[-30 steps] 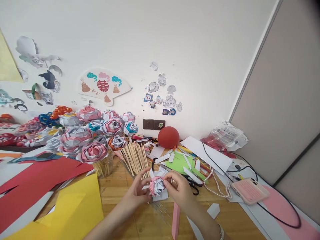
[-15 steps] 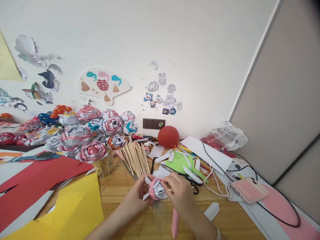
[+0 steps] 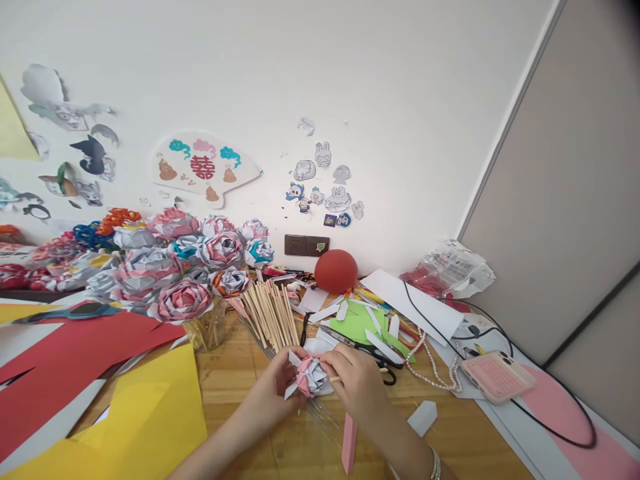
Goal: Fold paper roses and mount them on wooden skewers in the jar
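Observation:
My left hand (image 3: 283,383) wraps round the side of a small pink-and-white folded paper flower (image 3: 311,377), its fingers closed on it. White paper tips stick out by the left thumb. At the flower's right edge, my right hand (image 3: 359,383) is closed in a pinch, the fingertips touching the petals. The end of a thin wooden stick (image 3: 335,379) pokes out between the right fingers. Beneath the right wrist lies a pink paper strip (image 3: 349,443). Thin wires (image 3: 323,415) lie on the table under the flower.
Wooden sticks (image 3: 270,313) stand bundled behind my hands. Finished paper flowers (image 3: 183,300) fill the left back. Black-handled scissors (image 3: 387,367), green paper (image 3: 357,320), a red balloon (image 3: 336,271), a bead string (image 3: 435,380) and a pink phone (image 3: 497,377) lie rightward. Yellow paper (image 3: 155,400) covers the left front.
The whole view has shifted very slightly. Both hands keep their hold at the paper flower, with hardly any movement of the fingers.

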{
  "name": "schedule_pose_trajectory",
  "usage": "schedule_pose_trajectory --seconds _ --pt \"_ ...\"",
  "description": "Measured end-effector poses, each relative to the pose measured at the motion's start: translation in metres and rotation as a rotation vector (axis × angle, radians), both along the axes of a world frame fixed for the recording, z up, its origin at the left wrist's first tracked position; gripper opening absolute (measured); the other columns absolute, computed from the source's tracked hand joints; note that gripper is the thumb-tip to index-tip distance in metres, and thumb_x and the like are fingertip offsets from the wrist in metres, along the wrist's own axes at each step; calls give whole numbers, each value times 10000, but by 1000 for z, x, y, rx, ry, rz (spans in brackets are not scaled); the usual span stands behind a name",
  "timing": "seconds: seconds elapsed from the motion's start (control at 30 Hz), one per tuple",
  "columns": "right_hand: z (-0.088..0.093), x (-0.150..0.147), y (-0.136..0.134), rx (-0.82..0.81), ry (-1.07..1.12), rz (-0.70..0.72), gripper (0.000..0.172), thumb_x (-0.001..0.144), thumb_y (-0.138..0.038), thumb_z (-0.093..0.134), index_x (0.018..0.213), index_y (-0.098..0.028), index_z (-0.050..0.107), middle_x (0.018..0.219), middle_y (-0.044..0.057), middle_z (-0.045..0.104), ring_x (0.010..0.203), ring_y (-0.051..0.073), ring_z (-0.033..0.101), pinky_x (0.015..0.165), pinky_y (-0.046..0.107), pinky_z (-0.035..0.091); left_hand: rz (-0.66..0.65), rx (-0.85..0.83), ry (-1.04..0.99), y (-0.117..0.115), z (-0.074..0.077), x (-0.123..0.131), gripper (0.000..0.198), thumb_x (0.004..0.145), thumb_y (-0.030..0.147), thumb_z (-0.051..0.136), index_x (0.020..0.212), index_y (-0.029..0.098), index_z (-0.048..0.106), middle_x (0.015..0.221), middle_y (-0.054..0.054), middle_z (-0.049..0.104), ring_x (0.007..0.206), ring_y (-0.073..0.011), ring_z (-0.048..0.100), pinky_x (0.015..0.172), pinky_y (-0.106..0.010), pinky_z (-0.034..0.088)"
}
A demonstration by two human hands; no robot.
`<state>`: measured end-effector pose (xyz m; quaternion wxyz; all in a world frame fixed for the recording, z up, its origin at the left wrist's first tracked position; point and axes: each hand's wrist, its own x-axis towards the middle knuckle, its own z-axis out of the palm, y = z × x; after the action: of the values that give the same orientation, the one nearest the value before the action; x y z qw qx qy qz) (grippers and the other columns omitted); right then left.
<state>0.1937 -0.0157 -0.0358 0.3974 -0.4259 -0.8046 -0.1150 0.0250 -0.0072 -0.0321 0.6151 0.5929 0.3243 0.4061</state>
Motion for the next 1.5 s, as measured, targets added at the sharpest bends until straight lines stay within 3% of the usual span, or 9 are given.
schedule_pose_trajectory --seconds 0.23,0.37,0.6,0.83,1.03,1.13,1.37,1.5 --pt "1 8 2 -187 26 79 180 862 -202 430 880 -212 609 736 15 567 610 138 524 536 235 345 -10 -6 17 0 0 -1 420 534 -3 530 886 204 432 771 44 543 721 -116 500 638 -223 359" --pt "5 10 2 -325 166 122 89 825 -187 507 817 -204 594 763 5 557 622 121 519 534 213 349 -36 10 16 -1 2 -1 403 553 5 546 882 205 424 771 44 540 713 -111 496 647 -228 362" --pt "15 10 1 -601 300 245 105 814 -158 519 724 -200 553 725 -30 538 681 113 518 592 196 362 -110 50 18 -1 1 -5 401 605 24 590 930 205 441 813 34 535 737 -112 504 670 -232 372" --pt "19 8 -3 -516 272 238 122 773 -99 517 785 -202 581 768 -18 553 689 115 520 598 205 358 -145 56 6 0 -1 -5 376 626 21 594 919 208 451 781 55 504 701 -93 485 661 -222 369" --pt "17 10 -2 -660 347 252 79 789 -147 545 748 -204 582 747 -23 563 685 117 528 599 199 388 -164 66 26 -2 -3 -7 361 651 16 582 934 202 457 757 57 511 708 -90 478 658 -210 358" --pt "13 12 0 -540 347 208 45 766 -168 594 734 -197 578 721 -19 562 680 122 534 583 198 388 -167 30 1 -1 -2 -7 376 640 8 587 928 205 446 789 52 538 712 -85 491 659 -205 361" --pt "1 13 5 -101 36 106 112 839 -199 493 781 -188 589 707 16 576 598 134 524 527 229 351 -123 -3 -33 5 -2 -4 402 571 -16 596 876 197 443 784 45 573 703 -94 525 672 -224 384" --pt "-2 10 5 -33 -24 69 187 877 -213 417 806 -187 588 692 18 575 580 137 521 521 239 349 -100 1 -21 3 -2 -3 398 561 10 623 867 194 447 774 36 575 716 -107 530 685 -239 391"
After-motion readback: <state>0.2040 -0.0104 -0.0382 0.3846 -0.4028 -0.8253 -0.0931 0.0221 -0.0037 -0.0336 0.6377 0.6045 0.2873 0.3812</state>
